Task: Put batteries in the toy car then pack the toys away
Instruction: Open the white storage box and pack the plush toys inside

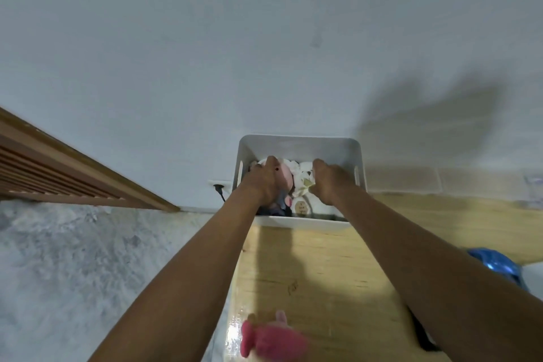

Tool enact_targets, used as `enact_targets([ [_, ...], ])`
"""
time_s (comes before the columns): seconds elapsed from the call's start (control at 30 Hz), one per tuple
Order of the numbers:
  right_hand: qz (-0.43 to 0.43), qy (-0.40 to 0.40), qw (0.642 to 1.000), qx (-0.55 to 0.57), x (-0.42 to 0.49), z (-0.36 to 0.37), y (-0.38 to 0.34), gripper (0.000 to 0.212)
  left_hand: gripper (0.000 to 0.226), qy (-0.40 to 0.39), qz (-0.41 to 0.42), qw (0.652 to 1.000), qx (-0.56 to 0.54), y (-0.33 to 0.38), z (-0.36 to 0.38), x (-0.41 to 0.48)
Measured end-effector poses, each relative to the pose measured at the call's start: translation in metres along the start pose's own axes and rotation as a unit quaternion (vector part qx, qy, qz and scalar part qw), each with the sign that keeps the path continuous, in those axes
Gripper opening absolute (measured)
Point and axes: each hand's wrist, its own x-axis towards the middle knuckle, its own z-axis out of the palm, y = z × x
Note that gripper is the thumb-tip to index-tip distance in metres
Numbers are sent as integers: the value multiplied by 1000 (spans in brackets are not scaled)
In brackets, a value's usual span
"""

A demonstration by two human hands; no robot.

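Both arms reach forward into a white bin standing at the far end of a wooden desk, centre of the frame, against the pale wall.

The left hand lies over a pink plush toy inside the bin, fingers curled down upon it; the grip appears closed on the toy, probably to press it low so the load sits below the rim. The right hand is set on a white plush toy, fingers bent over its pale fabric; whether it clasps the toy or merely pushes on it cannot be told. A round tag and a dark blue-grey item show at the near side of the bin.

The toy car is not identifiable anywhere in view; its battery state cannot be assessed.

Outstanding item: a bright pink plush, blurred, rests on the desk at the bottom centre, well apart from the bin. A blue shiny object sits at the right edge; its nature is unclear.

Judgement: packing is in progress and incomplete.
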Motion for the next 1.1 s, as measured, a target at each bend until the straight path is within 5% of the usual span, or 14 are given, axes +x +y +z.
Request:
enact_targets([
  [0.17, -17, 35, 997, 69, -18, -21, -2, 31, 47, 59, 38, 997, 39, 17, -10, -15],
  [0.33, -90, 368, 898, 225, -80, -25, 13, 24, 40, 191, 152, 968, -55, 35, -11, -53],
  [0.43, -11, 449, 870, 202, -126, -8, 35, 25, 29, 243, 218, 942, -77, 50, 2, -89],
  [0.53, 70, 416, 892, 161, -166, 30, 65, 34, 20, 263, 261, 924, -98, 56, 31, -126],
  [0.63, 174, 277, 937, 127, -199, 73, 93, 46, 18, 234, 264, 933, -68, 45, 74, -149],
  [0.73, 261, 89, 955, 111, -227, 108, 113, 56, 29, 104, 203, 973, -19, 16, 115, -161],
  [0.8, 280, 31, 952, 115, -240, 127, 118, 56, 50, -14, 159, 986, 42, -6, 138, -166],
  [0.93, 273, 51, 952, 130, -247, 145, 115, 47, 71, -181, 114, 977, -2, -33, 161, -181],
  [1.1, 255, 87, 955, 120, -250, 154, 119, 38, 64, -98, 118, 983, 96, -38, 170, -185],
])
